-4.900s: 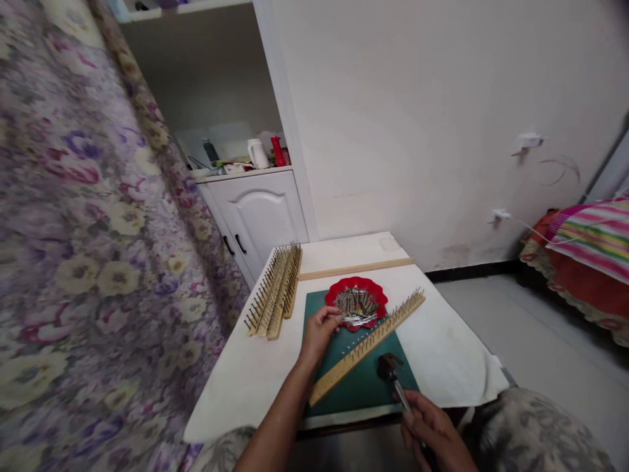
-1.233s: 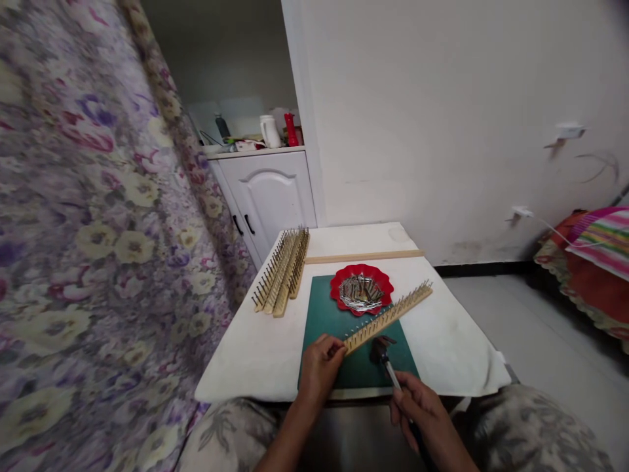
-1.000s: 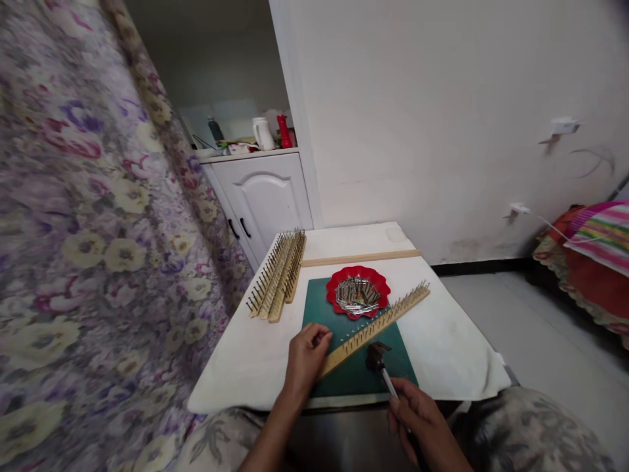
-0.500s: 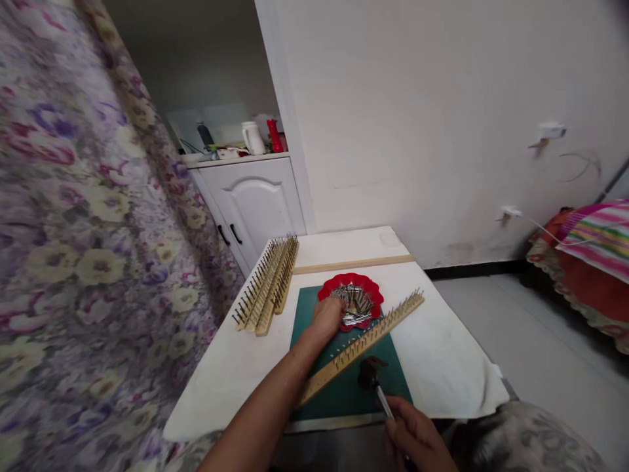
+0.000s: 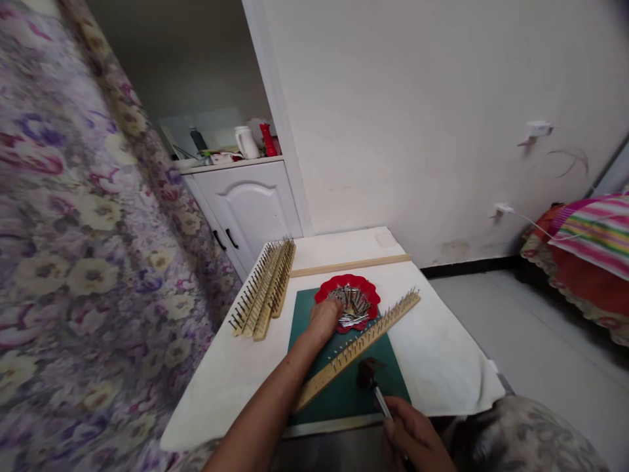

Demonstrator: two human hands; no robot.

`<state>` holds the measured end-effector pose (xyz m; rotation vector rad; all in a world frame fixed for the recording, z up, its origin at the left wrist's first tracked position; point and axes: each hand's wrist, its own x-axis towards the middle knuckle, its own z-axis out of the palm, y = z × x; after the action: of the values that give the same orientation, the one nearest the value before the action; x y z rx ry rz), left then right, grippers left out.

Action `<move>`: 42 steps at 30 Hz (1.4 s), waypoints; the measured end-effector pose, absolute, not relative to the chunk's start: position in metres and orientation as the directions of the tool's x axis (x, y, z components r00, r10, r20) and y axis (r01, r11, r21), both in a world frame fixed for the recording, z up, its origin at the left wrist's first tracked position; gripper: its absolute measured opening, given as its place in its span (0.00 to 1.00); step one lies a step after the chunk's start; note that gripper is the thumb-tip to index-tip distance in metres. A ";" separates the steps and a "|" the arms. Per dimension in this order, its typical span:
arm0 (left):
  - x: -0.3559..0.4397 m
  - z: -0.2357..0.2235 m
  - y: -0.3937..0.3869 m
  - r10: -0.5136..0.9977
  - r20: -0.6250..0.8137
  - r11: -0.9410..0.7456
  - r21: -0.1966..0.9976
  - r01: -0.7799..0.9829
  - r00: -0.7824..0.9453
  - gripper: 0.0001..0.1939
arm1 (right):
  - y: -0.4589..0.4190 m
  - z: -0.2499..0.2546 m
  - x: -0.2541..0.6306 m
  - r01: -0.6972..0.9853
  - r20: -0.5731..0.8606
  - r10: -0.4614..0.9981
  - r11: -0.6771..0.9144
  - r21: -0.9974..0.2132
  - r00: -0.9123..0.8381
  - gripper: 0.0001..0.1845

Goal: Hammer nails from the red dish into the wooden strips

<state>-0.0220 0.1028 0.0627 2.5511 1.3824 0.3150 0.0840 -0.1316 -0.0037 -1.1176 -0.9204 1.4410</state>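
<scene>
At the red bowl [image 5: 372, 295], my left hand [image 5: 324, 319] reaches past the rim, finger spacing hidden. My right hand [image 5: 413, 429] grips the hammer [image 5: 367, 375]. The nailed strip [image 5: 358, 351] crosses the mat's [image 5: 393, 377] right edge; open bench [image 5: 437, 360] lies beyond.

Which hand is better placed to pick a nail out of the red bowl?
Probably the left hand: it reaches into the red bowl, fingers down by the nails. The right hand is farther off and grips the hammer.
</scene>
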 end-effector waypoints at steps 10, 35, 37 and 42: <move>-0.076 0.076 0.070 0.851 0.377 -0.520 0.497 0.694 0.367 0.08 | -0.131 -0.010 0.079 -0.326 -0.152 0.988 -0.150 -0.933 -0.018 0.30; -0.120 0.035 0.045 0.861 0.256 -0.493 0.630 0.600 0.439 0.05 | -0.136 -0.002 0.074 -0.294 -0.143 0.989 -0.128 -0.947 0.030 0.23; -0.119 0.032 0.045 0.876 0.276 -0.462 0.717 0.521 0.395 0.06 | -0.136 -0.002 0.075 -0.301 -0.142 0.989 -0.127 -0.945 0.027 0.24; -0.119 0.033 0.034 0.883 0.242 -0.406 0.825 0.394 0.403 0.07 | -0.137 -0.001 0.075 -0.308 -0.135 0.991 -0.123 -0.944 0.020 0.22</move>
<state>-0.1190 0.0345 0.0329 1.9743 1.0860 0.9094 0.0749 -0.1375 -0.0009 -1.0860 -0.8823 1.4040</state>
